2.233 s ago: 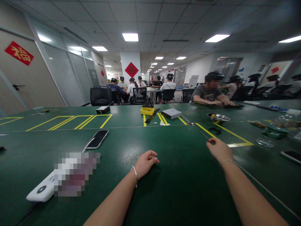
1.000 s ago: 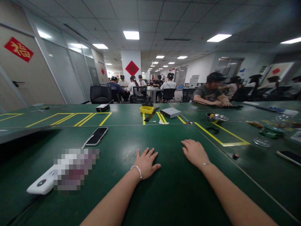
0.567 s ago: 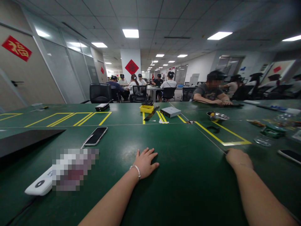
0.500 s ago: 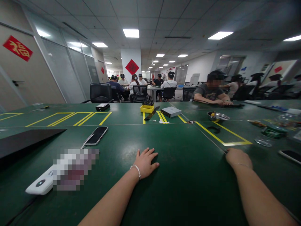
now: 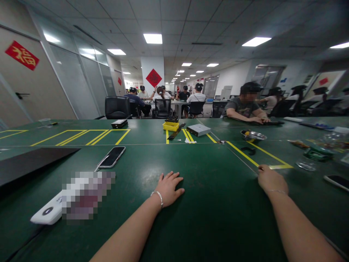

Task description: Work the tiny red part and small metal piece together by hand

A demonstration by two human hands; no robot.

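Observation:
My left hand [image 5: 168,189] lies flat on the green tabletop [image 5: 212,203], palm down with its fingers spread and nothing in it. A pale bracelet circles that wrist. Off to the right, my right hand [image 5: 272,181] is closed, its fingers curled under beside the near corner of a yellow tape outline [image 5: 280,166]. Whatever those fingers hold, if anything, is hidden from view. A seam in the tabletop runs up to this hand. Beyond it lie a dark curved piece [image 5: 248,150] and a shiny metal bowl [image 5: 253,135] with something yellow inside.
To the left are a phone [image 5: 112,157], a white device [image 5: 47,211] partly pixelated, and a black sheet [image 5: 32,163]. Farther back stand a yellow bin [image 5: 171,126] and a grey box [image 5: 198,129]. Another phone [image 5: 338,182] lies far right. A person [image 5: 247,105] sits across the table.
My right hand has shifted slightly left and up, its knuckles now over the tape corner. The left hand stays put. In the background, a seated person has raised an arm.

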